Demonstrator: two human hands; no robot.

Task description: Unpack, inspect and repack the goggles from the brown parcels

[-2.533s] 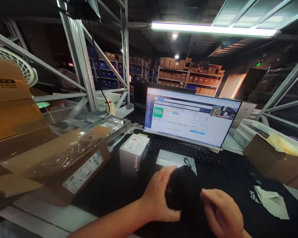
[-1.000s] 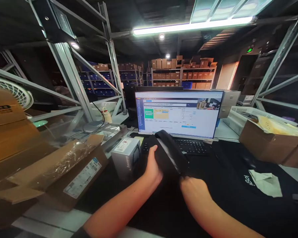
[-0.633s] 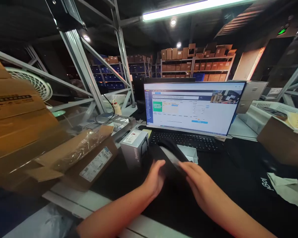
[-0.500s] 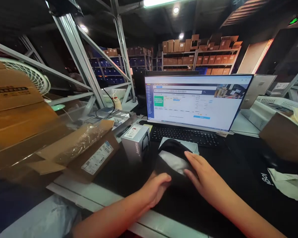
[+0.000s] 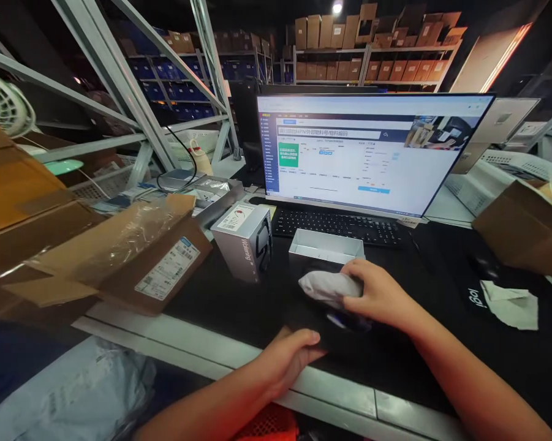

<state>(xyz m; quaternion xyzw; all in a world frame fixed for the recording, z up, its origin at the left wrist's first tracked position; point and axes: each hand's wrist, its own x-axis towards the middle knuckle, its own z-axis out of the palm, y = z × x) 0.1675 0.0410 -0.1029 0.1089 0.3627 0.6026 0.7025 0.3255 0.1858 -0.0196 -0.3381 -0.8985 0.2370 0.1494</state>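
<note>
My right hand [image 5: 372,291] grips a soft white-wrapped bundle [image 5: 324,286] between thumb and fingers. Something dark and shiny shows beneath the bundle, too blurred to name. Just behind it is an open light-grey box [image 5: 353,251], partly covered by the bundle and my hand. Lower and to the left, my left hand [image 5: 294,355] is near the front edge of the black desk mat, thumb and fingers extended and apart, with nothing in it. An upright silver-grey product box [image 5: 234,245] with a label on top stands to the left of the open box.
A keyboard [image 5: 335,225] and monitor [image 5: 372,153] stand behind the boxes. At left lies an opened brown carton [image 5: 165,269] with clear plastic wrap. On the right are a mouse [image 5: 484,266], crumpled paper [image 5: 510,304] and another carton [image 5: 524,226].
My right hand has lifted the white bundle away from the open box, whose inside now shows. My left hand has come off the bundle. The camera view has tilted down.
</note>
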